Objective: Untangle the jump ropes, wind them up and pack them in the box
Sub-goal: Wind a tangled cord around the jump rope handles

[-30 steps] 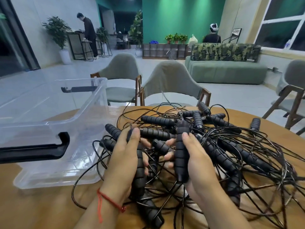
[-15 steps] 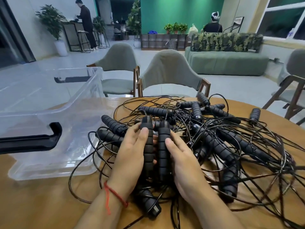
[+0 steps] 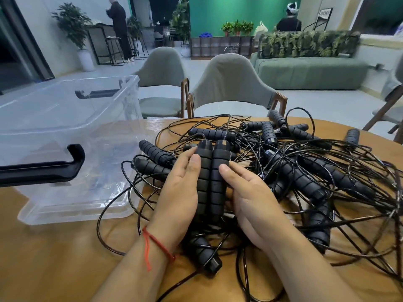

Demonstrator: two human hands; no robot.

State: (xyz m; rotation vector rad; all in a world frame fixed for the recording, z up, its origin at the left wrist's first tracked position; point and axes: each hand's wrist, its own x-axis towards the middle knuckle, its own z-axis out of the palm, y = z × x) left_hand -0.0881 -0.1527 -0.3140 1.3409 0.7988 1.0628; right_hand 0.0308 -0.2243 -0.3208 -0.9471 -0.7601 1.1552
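Black jump ropes (image 3: 294, 171) lay in one tangled heap on the wooden table (image 3: 54, 258), just right of the clear box (image 3: 113, 118). Left hand (image 3: 176, 192) gripped the first handle (image 3: 204, 175), right hand (image 3: 250, 199) gripped the second handle (image 3: 218, 175); both handles stood side by side, touching, above the heap.

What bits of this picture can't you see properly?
Head view only:
- Most fingers of the left hand and right hand: hidden behind the left handle and right handle they grip.
- Whether those handles share one rope: their cords vanish into the tangle.
- The clear box: its left side is cut off by the frame edge.
- The tangle's right part: cut off by the right edge, so ropes cannot be counted.
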